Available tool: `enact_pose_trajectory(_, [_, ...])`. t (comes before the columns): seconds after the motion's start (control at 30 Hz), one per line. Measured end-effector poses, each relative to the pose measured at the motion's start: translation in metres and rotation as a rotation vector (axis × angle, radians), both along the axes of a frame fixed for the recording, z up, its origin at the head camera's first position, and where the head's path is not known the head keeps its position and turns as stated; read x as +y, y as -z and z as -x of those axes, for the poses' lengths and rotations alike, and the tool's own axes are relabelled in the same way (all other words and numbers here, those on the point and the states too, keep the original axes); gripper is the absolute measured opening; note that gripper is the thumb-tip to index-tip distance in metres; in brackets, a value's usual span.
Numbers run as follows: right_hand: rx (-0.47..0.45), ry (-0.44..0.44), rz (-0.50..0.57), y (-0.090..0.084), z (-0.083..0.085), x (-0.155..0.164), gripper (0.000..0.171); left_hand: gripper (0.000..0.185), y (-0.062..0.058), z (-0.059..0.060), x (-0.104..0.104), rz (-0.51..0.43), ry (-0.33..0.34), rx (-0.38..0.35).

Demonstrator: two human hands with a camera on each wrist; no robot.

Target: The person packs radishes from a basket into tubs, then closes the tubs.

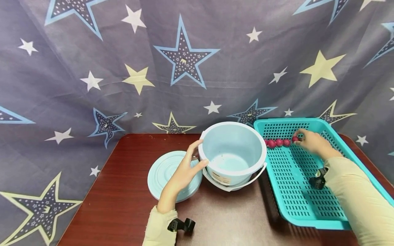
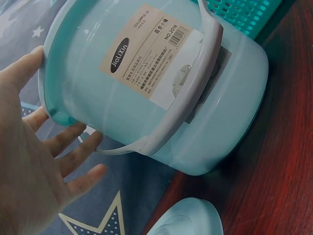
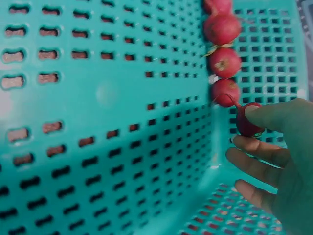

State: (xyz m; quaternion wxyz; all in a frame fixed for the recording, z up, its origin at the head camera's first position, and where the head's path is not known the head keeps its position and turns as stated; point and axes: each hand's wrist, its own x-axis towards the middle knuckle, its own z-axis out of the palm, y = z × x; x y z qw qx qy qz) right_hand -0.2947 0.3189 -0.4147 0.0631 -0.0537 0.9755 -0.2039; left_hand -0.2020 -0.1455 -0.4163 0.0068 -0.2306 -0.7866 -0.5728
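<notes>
A round pale-blue plastic bucket (image 1: 233, 153) with a white swing handle (image 1: 246, 182) is seen standing near the middle of the dark red-brown wooden counter (image 1: 123, 191), tilted slightly toward the camera. The left hand (image 1: 184, 171) is laid against the bucket's left side with fingers straight and spread, the thumb touching the white rim; nothing is gripped. In the left wrist view, a beige printed label (image 2: 146, 54) is noted on the bucket wall beneath the handle. A round pale-blue plastic lid (image 1: 163, 174) lies flat on the counter just left of the bucket, partly under the left hand.

A turquoise perforated plastic tray (image 1: 295, 177) is placed just right of the bucket. A row of small red radishes (image 1: 278, 142) is lined up along the tray's far wall. The right hand (image 1: 312, 141) is at the right end of that row; the endmost red radish (image 3: 247, 122) is pinched between thumb and fingertips (image 3: 254, 147) against the tray wall.

A star-patterned grey fabric backdrop (image 1: 184, 68) hangs behind the counter.
</notes>
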Motion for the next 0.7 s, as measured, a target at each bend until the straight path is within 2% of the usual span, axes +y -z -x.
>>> enact_pose_trajectory(0.3, [0.088,-0.066,-0.033,-0.032,-0.013,-0.006,0.034,0.065,-0.001,-0.001,0.000,0.003,-0.005,-0.012])
enact_pose_trajectory(0.5, [0.140,-0.131,-0.066,-0.058,-0.032,-0.012,0.037,0.064,-0.001,-0.001,0.000,0.000,-0.007,-0.005])
enact_pose_trajectory(0.7, [0.184,-0.140,-0.065,-0.073,-0.053,-0.020,0.033,0.064,0.000,0.000,0.001,-0.001,-0.006,0.003])
